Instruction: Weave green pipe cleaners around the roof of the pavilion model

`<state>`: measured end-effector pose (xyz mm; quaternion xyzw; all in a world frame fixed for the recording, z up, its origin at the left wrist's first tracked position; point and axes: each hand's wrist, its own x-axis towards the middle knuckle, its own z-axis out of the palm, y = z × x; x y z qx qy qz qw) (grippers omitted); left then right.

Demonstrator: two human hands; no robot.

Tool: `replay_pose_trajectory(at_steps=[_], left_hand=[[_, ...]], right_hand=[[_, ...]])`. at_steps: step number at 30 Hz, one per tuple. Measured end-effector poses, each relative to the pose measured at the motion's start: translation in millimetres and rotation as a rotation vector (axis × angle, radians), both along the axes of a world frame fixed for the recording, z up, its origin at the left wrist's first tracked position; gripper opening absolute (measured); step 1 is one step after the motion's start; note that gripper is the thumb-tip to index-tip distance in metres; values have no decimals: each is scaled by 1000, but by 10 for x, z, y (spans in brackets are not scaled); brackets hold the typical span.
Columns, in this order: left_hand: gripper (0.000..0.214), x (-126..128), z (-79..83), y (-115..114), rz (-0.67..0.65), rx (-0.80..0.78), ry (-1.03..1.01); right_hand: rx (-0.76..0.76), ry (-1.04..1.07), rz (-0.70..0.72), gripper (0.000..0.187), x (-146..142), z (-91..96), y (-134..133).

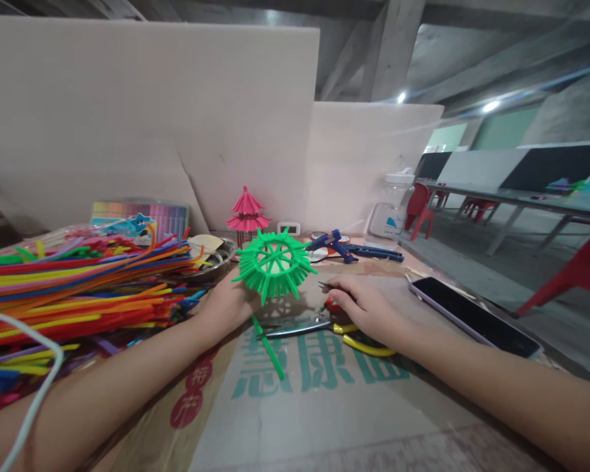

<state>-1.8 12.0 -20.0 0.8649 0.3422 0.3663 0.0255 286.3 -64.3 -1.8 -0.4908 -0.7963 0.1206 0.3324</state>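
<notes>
My left hand is closed at the underside of a bright green roof-shaped piece made of pipe cleaners, with spokes on top and a fringe of short ends. The piece hides most of my fingertips. To its right, my right hand has its fingers curled around a small tool, of which a thin dark tip and a red part show; its kind is unclear. Below my right hand lie scissors with yellow-and-black handles. A loose green pipe cleaner slants across the table near the blade tips.
Bundles of coloured pipe cleaners cover the left. Behind stand a pink pagoda, a marker box, a metal bowl, a blue glue gun and a plastic jug. A phone lies right; a white cable crosses left.
</notes>
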Motion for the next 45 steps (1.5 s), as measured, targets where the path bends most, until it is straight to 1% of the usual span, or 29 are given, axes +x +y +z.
replay_pose_trajectory(at_steps=[2, 5, 8, 10, 13, 15, 18, 20, 22, 23, 25, 28, 32, 36, 39, 41, 45], left_hand=[[26, -13, 17, 19, 77, -36, 31], [38, -11, 52, 33, 195, -116, 33], [43, -5, 72, 46, 201, -138, -5], [42, -9, 71, 58, 191, -100, -22], [41, -28, 56, 81, 232, -44, -20], [39, -44, 41, 99, 244, -70, -19], [33, -56, 29, 110, 169, -175, -40], [30, -51, 36, 86, 101, -196, -47], [28, -39, 53, 36, 33, -135, -36], [29, -33, 62, 7, 2, -74, -31], [32, -21, 74, -43, -22, 5, 20], [34, -6, 81, -78, -51, 4, 53], [33, 18, 117, -82, -116, -22, 49], [29, 37, 180, -99, -140, 12, 54], [34, 52, 211, -113, -156, 40, 85], [36, 63, 219, -120, -167, 30, 93], [33, 67, 218, -131, -133, 32, 81]], right_hand=[[-12, 13, 1, 29, -5, 5, -3], [-26, 32, 8, 29, -8, 4, -6], [-34, 35, 10, 29, -7, -1, -9], [-34, 32, 6, 28, -6, -2, -9], [-33, 28, 6, 26, -5, 0, -11], [-35, 30, 7, 27, -4, -3, -11], [-28, 48, 13, 29, 1, -15, -7], [-3, 69, 19, 30, 7, -25, -2], [34, 90, 17, 31, 13, -31, 3], [54, 103, 13, 31, 17, -32, 4], [85, 138, -1, 32, 24, -33, 5], [94, 187, -20, 31, 32, -30, 6], [63, 197, -30, 28, 36, -22, 7], [20, 177, -36, 31, 39, -7, 15], [-18, 165, -51, 34, 40, 2, 23], [-32, 164, -55, 34, 40, 9, 25], [-31, 185, -54, 34, 36, 22, 20]])
